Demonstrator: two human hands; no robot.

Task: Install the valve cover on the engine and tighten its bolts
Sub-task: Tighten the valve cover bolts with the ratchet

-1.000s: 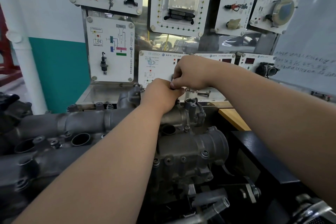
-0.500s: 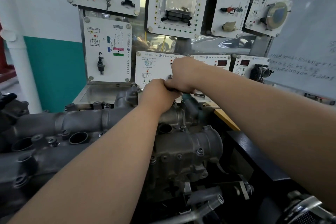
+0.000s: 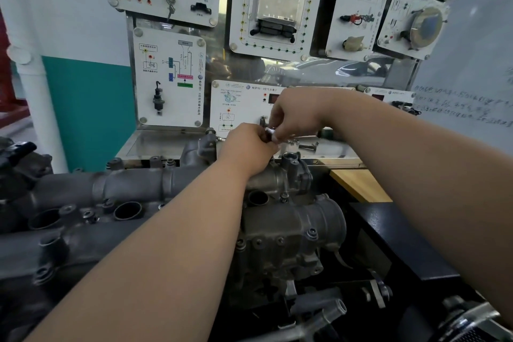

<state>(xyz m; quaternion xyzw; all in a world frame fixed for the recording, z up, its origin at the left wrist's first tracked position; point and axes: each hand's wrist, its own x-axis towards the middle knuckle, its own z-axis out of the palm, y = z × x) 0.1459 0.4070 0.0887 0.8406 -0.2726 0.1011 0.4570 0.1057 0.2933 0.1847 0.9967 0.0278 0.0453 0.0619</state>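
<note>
Head view: one small shiny silver metal piece (image 3: 272,133) sits at centre frame, pinched between two hands (its axis is too small to read). The left hand (image 3: 247,146) curls onto it from below and the right hand (image 3: 297,116) grips it from above. Beneath them, one dark grey cast-metal engine (image 3: 280,233) runs left to right, with three round openings facing up.

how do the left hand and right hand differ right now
The left hand sits lower, just above the engine, while the right hand is higher, reaching in from the right. The left hand shows its back, with its fingers curled away mostly out of sight; the right hand's fingertips point down and pinch a small shiny metal part. Both meet at that part over the engine's far end.
</note>
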